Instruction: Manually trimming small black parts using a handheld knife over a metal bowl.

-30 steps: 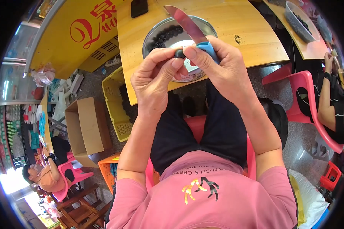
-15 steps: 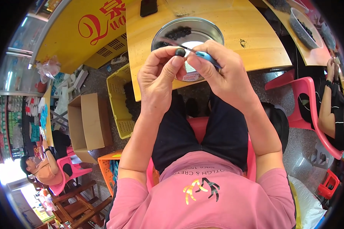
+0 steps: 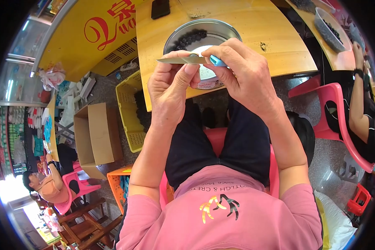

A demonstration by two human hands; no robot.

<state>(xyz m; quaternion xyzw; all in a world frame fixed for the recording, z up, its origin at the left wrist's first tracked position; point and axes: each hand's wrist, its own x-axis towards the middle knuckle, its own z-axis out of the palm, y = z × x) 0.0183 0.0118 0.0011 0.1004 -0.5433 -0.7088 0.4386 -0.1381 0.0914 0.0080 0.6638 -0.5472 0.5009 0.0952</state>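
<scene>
Left hand (image 3: 169,85) pinches small dark round piece (image 3: 193,55) at near side of metal bowl (image 3: 226,31). Right hand (image 3: 246,68) clasps blue-handled knife (image 3: 189,61), blade crossing piece; contact unclear. Piece probably light, firm, slippery: pinch 2 opposite sides, clear of blade. Knife: handle only.

I see bright, fairly even light over the middle of the frame, where my left hand (image 3: 168,89) and my right hand (image 3: 250,68) look reasonably sharp, with only soft shadows. The harshest glare is at the lower left, where a bright opening (image 3: 10,196) burns out to white. Pale streaks shine on the glass case (image 3: 16,79) at the upper left. The steel bowl (image 3: 227,34) and my knife blade (image 3: 175,61) catch reflections, while my dark trousers (image 3: 187,146) lose most detail. Toward the rim straight edges bend, details soften, and black corners close in the round view.
</scene>
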